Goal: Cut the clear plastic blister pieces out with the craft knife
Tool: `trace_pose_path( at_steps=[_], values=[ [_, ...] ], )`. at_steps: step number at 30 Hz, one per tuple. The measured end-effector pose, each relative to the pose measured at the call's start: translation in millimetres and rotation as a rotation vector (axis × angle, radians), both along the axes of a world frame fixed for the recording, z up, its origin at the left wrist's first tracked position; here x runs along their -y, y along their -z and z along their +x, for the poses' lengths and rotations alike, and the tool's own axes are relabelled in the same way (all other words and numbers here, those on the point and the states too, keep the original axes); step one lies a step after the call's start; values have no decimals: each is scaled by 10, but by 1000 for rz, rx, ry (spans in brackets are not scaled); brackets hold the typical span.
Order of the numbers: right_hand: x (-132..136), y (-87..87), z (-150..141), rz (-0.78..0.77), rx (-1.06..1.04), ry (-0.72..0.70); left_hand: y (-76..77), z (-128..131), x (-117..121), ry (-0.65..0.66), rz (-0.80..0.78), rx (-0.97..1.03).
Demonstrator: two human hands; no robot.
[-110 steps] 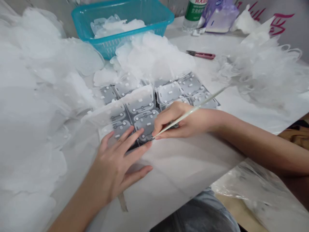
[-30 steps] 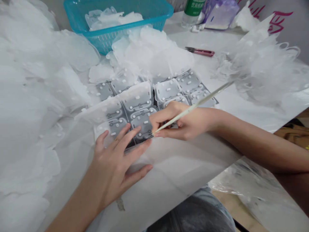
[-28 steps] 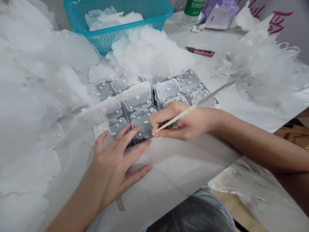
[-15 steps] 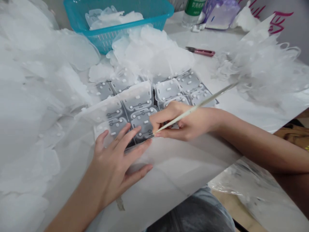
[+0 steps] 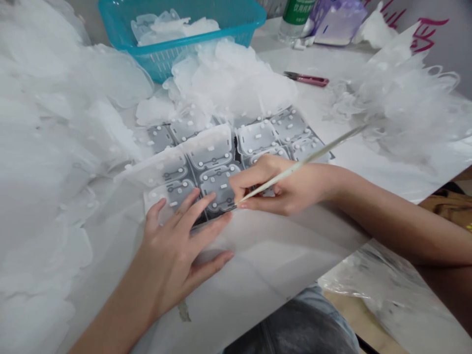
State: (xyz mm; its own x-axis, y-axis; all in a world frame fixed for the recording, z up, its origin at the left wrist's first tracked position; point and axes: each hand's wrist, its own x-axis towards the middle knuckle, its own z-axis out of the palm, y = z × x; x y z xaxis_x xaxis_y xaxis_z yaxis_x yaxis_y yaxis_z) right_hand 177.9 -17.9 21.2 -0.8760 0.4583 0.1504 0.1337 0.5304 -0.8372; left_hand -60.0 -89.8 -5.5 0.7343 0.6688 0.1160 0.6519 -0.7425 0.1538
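Pressing dotted grey sheet (image 5: 218, 189), left hand (image 5: 173, 258) splayed; right hand (image 5: 282, 189) just beside, pinching white rod (image 5: 313, 156).

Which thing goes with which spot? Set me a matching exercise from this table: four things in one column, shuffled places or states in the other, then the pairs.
Things:
1. thin white stick
2. teal plastic basket
3. pink-handled snips
4. left hand

Places or states:
A. lying on the white tabletop
B. pinched in the right hand
C. spread flat on the grey dotted panels
D. holding translucent white pieces

Pairs: 1-B; 2-D; 3-A; 4-C
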Motion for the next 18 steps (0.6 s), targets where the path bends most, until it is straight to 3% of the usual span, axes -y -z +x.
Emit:
trace_pose_path(
  at_steps=[12,18],
  values=[
    [-3,-34,19,42,19,3,3,6,0,11,17,-12],
    [11,17,8,-44,-32,21,-17,17,19,-38,-23,-3]
  ],
)
